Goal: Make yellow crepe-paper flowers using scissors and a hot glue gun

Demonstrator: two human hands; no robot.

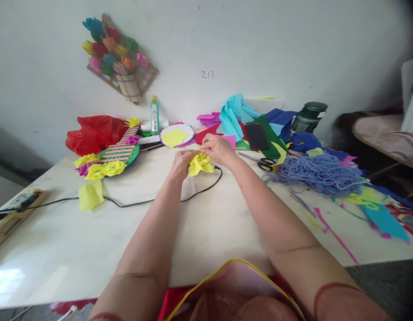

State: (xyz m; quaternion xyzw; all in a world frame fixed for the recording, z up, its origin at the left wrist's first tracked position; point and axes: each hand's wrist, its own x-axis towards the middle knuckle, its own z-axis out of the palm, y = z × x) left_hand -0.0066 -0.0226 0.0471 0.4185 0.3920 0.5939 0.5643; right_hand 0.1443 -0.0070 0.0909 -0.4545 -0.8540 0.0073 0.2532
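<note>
Over the desk, a yellow paper flower is held by the left hand, with fingers nearly closed on it. The right hand is bunched at the flower's top; what is pinched there cannot be told. To the flower's right, scissors and a black phone are seen.

A white counter is carrying everything. A cream power strip is sitting at its left end, a black cable trailing rightward. A yellow paper square is covering part of the cable. Farther back, a guitar-shaped craft piece is resting; black-handled scissors, a blue yarn heap and a magenta strip are lying toward the right.
</note>
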